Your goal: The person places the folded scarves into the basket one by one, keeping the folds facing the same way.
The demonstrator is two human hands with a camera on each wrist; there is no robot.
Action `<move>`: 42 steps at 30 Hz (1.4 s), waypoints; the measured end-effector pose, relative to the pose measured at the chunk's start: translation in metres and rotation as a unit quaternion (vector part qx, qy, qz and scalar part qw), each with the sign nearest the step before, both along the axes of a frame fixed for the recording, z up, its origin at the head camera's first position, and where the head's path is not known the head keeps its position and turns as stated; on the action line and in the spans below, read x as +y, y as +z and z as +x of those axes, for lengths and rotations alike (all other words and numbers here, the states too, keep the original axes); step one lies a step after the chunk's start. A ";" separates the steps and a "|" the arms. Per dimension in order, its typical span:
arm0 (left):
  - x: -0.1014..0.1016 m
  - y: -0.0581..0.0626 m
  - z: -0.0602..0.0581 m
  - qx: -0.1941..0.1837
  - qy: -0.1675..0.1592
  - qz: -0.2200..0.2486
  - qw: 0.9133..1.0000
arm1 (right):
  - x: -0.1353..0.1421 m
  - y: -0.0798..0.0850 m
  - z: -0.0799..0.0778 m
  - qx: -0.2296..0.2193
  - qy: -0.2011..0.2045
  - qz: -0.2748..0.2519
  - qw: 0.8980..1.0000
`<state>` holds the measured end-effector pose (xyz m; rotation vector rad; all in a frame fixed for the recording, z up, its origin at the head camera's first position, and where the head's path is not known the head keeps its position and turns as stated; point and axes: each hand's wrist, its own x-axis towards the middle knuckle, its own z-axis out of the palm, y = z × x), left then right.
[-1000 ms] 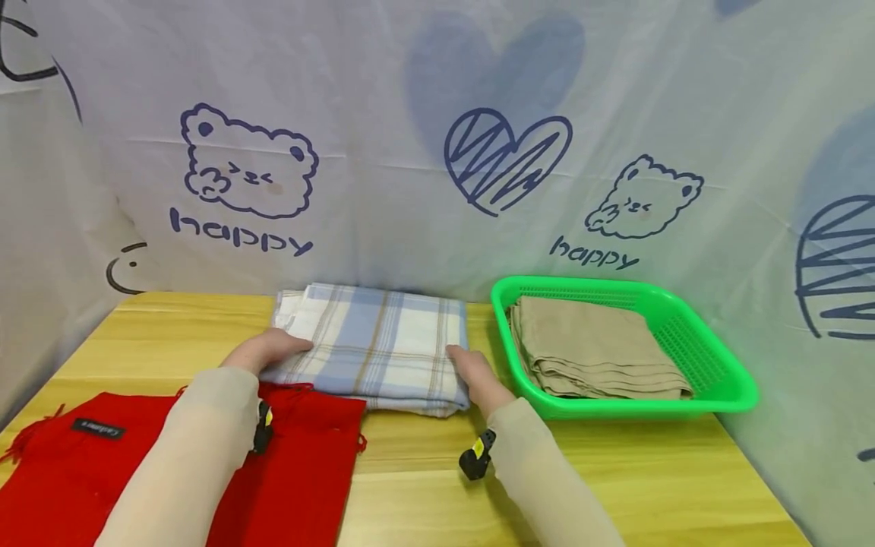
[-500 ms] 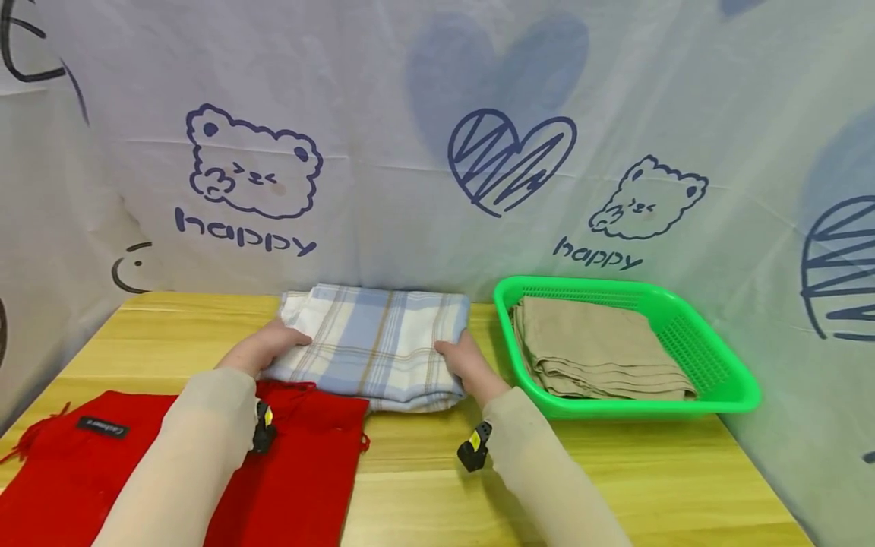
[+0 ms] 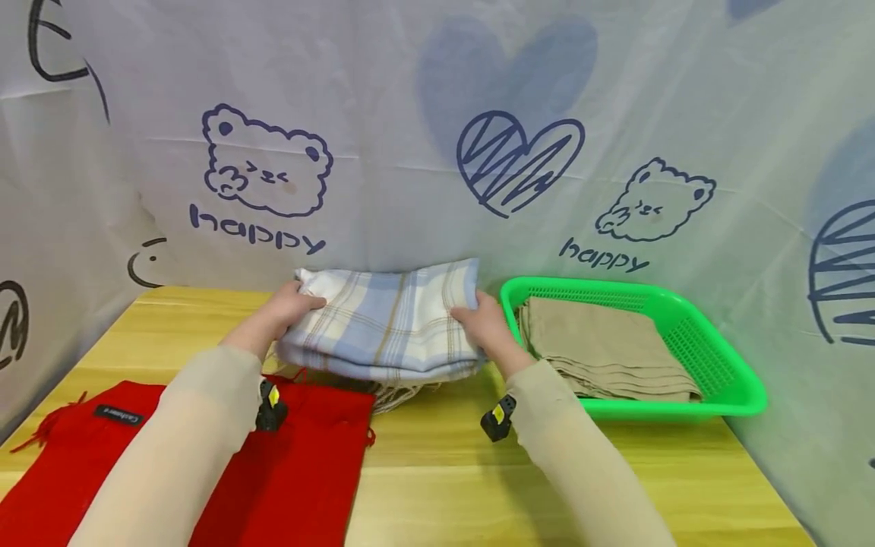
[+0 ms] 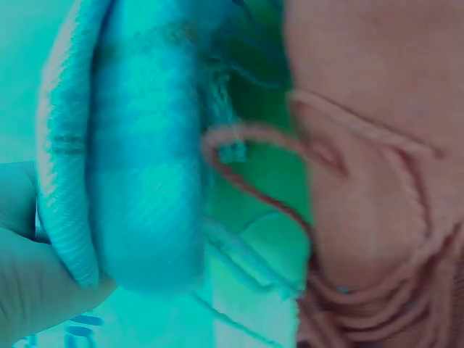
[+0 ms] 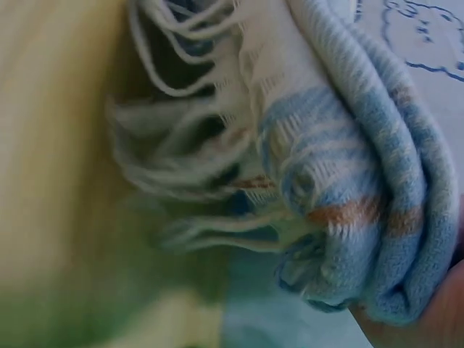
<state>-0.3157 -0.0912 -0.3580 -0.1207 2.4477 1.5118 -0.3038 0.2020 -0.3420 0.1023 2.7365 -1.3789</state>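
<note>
A folded plaid scarf [image 3: 386, 323], white and light blue with thin brown lines, is raised above the back of the table. My left hand [image 3: 287, 308] grips its left side, thumb on top and fingers hidden beneath. At the opposite side my right hand [image 3: 488, 327] holds it the same way. Loose fringe [image 5: 174, 152] hangs under the folded layers in the right wrist view. Seen from the left wrist, the thumb side of the hand [image 4: 43, 275] presses against the thick folded edge.
A red fringed scarf [image 3: 294, 463] with a dark label lies spread at the front left. On the right stands a green basket [image 3: 741, 387] with a folded tan cloth [image 3: 595, 334] inside. A printed curtain [image 3: 383, 152] hangs behind the wooden table [image 3: 437, 486].
Both hands have taken hold of the plaid scarf's sides and lifted it off the table, slightly up and back. Its fringe now dangles below. The red scarf and the basket stay in place.
</note>
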 end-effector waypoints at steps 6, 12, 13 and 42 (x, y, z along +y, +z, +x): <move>0.007 0.031 0.004 -0.014 0.005 0.029 0.999 | 0.013 0.038 -0.004 -0.013 0.001 -0.026 1.000; 0.020 0.057 0.007 0.002 0.009 0.053 0.999 | 0.030 0.070 -0.004 -0.039 -0.004 -0.030 0.999; 0.023 0.061 0.007 0.003 0.009 0.053 0.999 | 0.034 0.074 -0.004 -0.042 -0.004 -0.024 0.999; 0.194 0.124 0.010 0.129 0.053 0.145 0.980 | 0.194 0.144 0.019 0.072 -0.058 -0.043 0.995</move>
